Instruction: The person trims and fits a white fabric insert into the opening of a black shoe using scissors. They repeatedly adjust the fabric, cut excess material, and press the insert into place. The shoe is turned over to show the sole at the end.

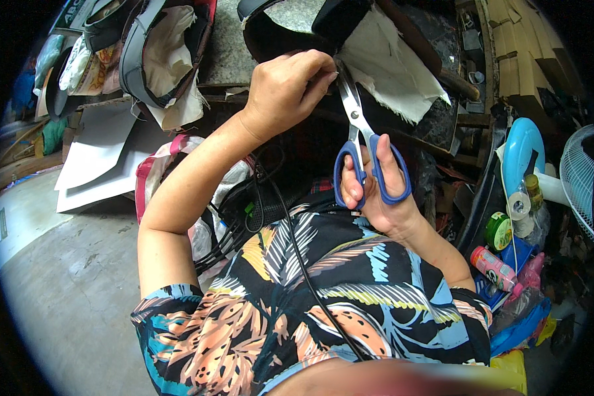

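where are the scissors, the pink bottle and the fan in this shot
scissors [362, 129], head view, on the pivot where the metal blades meet the blue handles
pink bottle [494, 266], head view, on the middle of its body, lower right
fan [579, 175], head view, on the white wire grille at the right edge

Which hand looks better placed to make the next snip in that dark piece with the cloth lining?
Right, most likely. The right hand already has its fingers through the blue-handled scissors, blades pointing up at the dark piece. The left hand is busy gripping that piece beside the blades.
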Motion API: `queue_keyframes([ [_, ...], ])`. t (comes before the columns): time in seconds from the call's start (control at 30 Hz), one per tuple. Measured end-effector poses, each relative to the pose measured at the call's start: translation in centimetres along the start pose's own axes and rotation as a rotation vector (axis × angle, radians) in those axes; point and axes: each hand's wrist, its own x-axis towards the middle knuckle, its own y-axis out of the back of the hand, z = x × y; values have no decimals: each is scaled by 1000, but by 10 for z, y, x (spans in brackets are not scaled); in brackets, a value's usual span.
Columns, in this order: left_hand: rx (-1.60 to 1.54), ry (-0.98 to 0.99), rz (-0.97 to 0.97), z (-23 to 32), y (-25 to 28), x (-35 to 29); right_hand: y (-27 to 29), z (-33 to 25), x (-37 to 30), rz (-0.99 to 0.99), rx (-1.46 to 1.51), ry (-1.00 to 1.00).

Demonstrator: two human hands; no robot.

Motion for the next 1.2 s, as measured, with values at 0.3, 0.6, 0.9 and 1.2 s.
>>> queue_keyframes([
  [0.3,-67,77,67,-3,-4,0,0,-1,-8,5,-94,9],
  [0.6,-109,189,33,-1,-3,0,6,-5,-6,-64,-29,13],
  [0.9,-77,-88,93,-3,-9,11,10,-8,-3,-76,13,28],
  [1.2,-10,-115,40,-2,-9,2,22,-1,-3,-120,64,2],
])
